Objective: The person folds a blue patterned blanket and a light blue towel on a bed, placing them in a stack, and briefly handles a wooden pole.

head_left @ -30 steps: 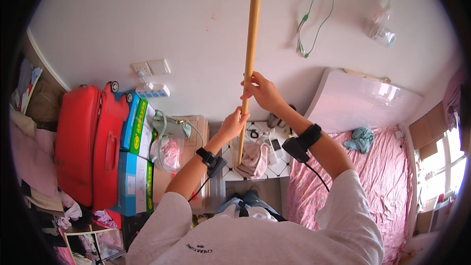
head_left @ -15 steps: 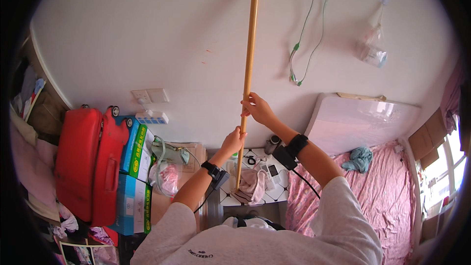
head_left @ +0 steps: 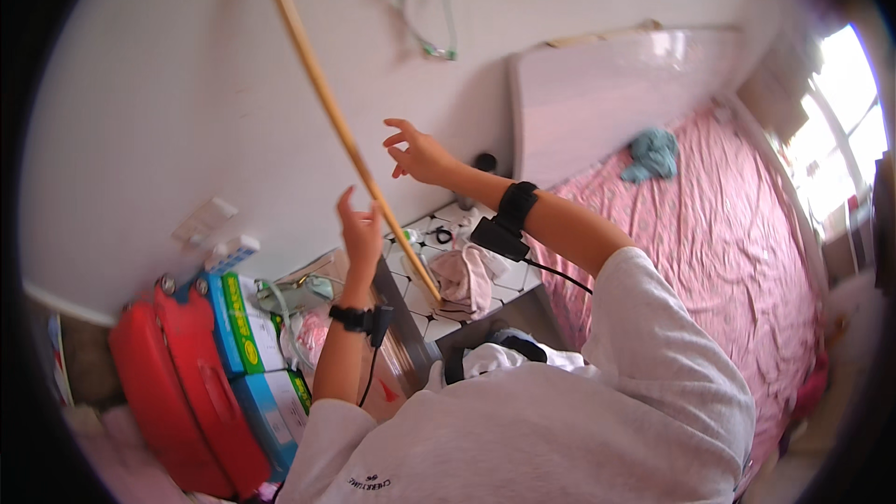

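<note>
A long wooden pole point(head_left: 322, 84) leans with its upper end toward the wall and runs past the upper edge of the view. Its lower end meets the small table point(head_left: 523, 282), which has a white tile-patterned top, beside a crumpled pale pink cloth point(head_left: 467, 278). Just left of the pole, my left hand point(head_left: 361, 231) is open, thumb and fingers apart and pointing up. Across from it, my right hand point(head_left: 418, 155) is also open, its fingers spread toward the pole without gripping it. Each wrist carries a black strap with a small device and cable.
A red suitcase point(head_left: 177, 392) stands at the left next to stacked blue-and-green boxes point(head_left: 266, 411). Right of the table is a bed with a pink sheet point(head_left: 691, 252), a teal cloth point(head_left: 651, 155) and a pale headboard point(head_left: 616, 93). A green cable point(head_left: 425, 45) hangs on the wall.
Both hands have let go of the pole and opened. The pole, upright before, now slants with its top to the left in view. The view has turned, bringing more of the bed in.
</note>
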### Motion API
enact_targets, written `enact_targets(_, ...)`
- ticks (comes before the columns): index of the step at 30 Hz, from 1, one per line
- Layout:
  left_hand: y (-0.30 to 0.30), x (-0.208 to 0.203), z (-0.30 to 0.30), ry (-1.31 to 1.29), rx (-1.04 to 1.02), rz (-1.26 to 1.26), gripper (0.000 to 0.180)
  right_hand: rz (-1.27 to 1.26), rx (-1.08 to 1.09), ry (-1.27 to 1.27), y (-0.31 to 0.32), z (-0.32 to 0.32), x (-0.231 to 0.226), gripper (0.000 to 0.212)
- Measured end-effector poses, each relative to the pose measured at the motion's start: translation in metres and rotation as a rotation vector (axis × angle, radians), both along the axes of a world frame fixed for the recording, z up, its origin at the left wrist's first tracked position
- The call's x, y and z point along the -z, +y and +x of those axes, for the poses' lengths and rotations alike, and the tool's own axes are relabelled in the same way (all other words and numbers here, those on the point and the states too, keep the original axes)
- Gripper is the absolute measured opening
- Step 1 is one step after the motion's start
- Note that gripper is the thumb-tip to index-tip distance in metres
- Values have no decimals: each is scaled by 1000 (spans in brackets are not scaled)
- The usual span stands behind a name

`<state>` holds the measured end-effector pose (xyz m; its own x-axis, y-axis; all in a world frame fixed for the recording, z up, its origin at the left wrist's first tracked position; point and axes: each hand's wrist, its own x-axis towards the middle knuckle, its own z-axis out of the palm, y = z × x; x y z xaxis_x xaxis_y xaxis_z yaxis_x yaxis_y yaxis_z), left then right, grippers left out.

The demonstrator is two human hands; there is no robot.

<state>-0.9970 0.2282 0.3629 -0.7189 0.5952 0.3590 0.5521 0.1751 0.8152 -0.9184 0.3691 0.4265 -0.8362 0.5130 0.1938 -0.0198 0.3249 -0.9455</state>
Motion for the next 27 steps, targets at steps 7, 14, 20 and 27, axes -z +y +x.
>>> enact_targets(7, 10, -14, 34, 91, 331, 292, 28, -220, 248, -40, -5, 99, 92, 35)
enact_targets(14, 67, 54, 118, -93, 662, 162, 23, -498, 630, -344, -46, 240, 201, 23)
enact_targets(20, 110, 95, 209, -182, 892, -114, 24, -501, 891, -408, -48, 364, 244, 21)
enact_targets(27, 192, 162, 289, -196, 906, -355, 26, -741, 832, -328, 7, 435, 272, 22)
